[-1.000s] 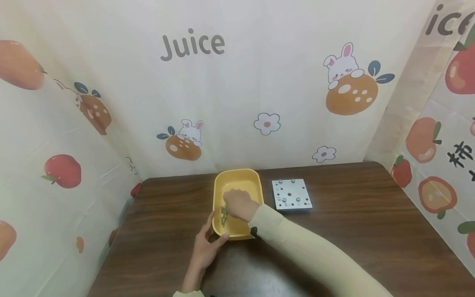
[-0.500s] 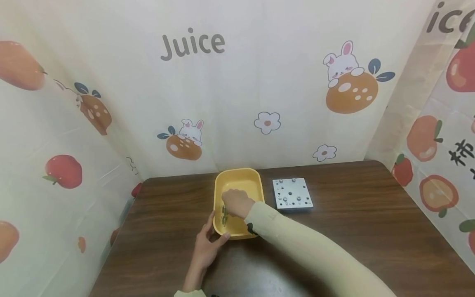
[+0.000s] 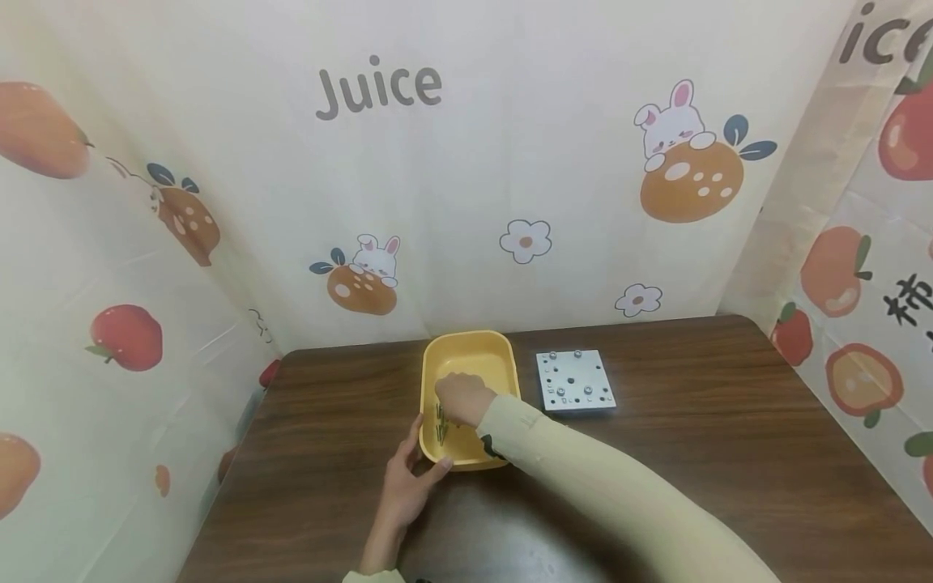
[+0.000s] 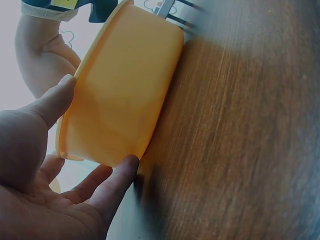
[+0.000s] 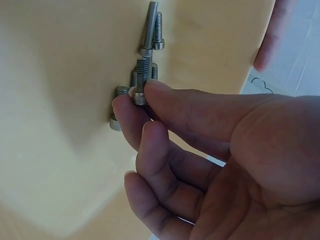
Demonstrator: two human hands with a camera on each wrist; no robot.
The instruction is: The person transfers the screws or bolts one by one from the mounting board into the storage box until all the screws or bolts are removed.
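Note:
A yellow plastic bin (image 3: 466,453) sits near the table's back edge. My left hand (image 3: 406,479) holds its near left corner, thumb on the near rim and fingers along the left side. In the left wrist view, the thumb and fingertips touch the bin's outer wall (image 4: 115,90). My right hand (image 3: 464,397) reaches into the bin. Thumb and index finger pinch a socket head screw (image 5: 140,98) by its head in the right wrist view. Several more screws (image 5: 149,30) lie around it on the bin floor. The right hand hides part of the pile in the head view.
Right of the bin, a square silvery metal plate (image 3: 576,380) with holes lies on the dark wooden table (image 3: 692,389). Several screw heads stand up from it. A printed curtain (image 3: 452,178) hangs close behind the table and along both sides.
My right hand has shifted slightly to the left inside the bin, toward the screws. My left hand keeps its place at the corner.

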